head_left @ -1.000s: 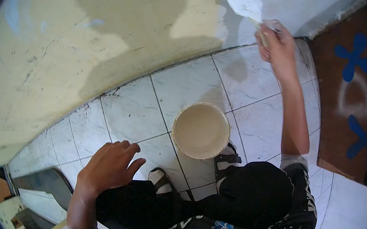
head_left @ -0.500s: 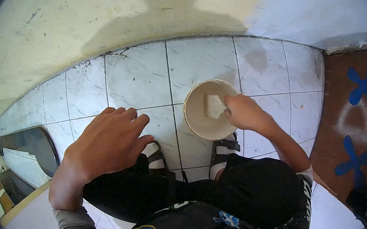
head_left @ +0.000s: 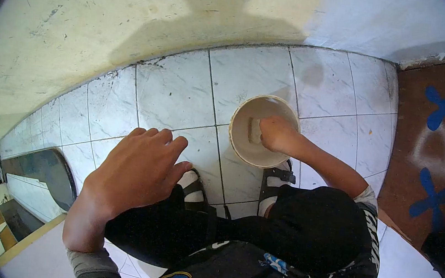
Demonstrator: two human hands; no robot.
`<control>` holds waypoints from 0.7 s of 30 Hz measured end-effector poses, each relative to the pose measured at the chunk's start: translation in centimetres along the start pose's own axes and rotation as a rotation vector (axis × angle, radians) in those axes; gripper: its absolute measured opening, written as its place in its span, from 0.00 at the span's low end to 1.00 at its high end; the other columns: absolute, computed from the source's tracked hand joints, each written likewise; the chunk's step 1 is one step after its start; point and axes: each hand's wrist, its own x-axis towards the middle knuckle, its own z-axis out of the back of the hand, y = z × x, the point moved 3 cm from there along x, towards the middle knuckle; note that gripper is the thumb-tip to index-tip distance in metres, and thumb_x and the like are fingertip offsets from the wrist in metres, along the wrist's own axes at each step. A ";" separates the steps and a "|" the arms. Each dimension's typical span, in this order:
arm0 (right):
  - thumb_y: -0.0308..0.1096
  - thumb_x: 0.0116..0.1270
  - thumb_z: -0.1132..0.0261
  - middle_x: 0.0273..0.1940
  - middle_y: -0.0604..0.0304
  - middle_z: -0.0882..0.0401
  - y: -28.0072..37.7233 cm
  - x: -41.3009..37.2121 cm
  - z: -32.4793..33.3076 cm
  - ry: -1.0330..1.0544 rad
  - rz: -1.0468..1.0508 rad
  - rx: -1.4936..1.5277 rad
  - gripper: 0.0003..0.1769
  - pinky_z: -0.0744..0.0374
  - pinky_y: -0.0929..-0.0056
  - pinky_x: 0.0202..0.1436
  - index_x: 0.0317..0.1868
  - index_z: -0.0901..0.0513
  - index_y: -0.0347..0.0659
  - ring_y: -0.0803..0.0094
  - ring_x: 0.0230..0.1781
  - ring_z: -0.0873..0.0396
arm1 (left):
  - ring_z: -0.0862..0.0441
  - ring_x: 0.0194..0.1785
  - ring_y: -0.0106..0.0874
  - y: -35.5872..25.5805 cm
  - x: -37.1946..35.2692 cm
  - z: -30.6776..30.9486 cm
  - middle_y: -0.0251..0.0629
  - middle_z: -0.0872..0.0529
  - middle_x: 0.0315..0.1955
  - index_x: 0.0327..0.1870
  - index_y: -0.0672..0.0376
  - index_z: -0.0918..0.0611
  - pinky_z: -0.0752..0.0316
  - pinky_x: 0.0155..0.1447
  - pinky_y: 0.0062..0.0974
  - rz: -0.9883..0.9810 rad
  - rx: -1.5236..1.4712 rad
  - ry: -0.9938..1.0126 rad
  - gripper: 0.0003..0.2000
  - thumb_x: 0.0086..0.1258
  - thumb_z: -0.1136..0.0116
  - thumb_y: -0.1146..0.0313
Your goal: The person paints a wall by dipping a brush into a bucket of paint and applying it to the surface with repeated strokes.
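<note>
A round cream bucket (head_left: 238, 141) stands on the tiled floor in front of the feet. Inside its rim, my right hand (head_left: 278, 135) is closed around a pale brush (head_left: 255, 132), its bristles pointing left; the hand covers most of the handle. Over the left thigh hovers my left hand (head_left: 143, 171), back upward, thumb apart from the other fingers, with nothing held. The bucket's contents are hard to make out.
A scuffed yellow wall (head_left: 100, 7) meets the white tiles (head_left: 178, 89) beyond the bucket. At the right is a brown panel (head_left: 416, 146) with blue shapes. A dark-framed mirror-like object (head_left: 65, 175) lies at the left. Sandalled feet (head_left: 194, 186) are near the bucket.
My right hand has moved lower into the bucket with the brush, and less of the brush shows. The view has shifted slightly. My left hand keeps nearly the same pose.
</note>
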 end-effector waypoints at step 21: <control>0.30 0.59 0.34 0.39 0.42 0.15 0.0 -4.2 4.9 0.054 0.029 -0.001 0.21 0.19 0.50 0.50 0.54 0.20 0.35 0.44 0.43 0.16 | 0.17 0.50 0.47 0.5 0.3 0.0 0.48 0.15 0.41 0.53 0.63 0.20 0.25 0.60 0.41 -0.008 -0.014 -0.018 0.16 0.76 0.44 0.59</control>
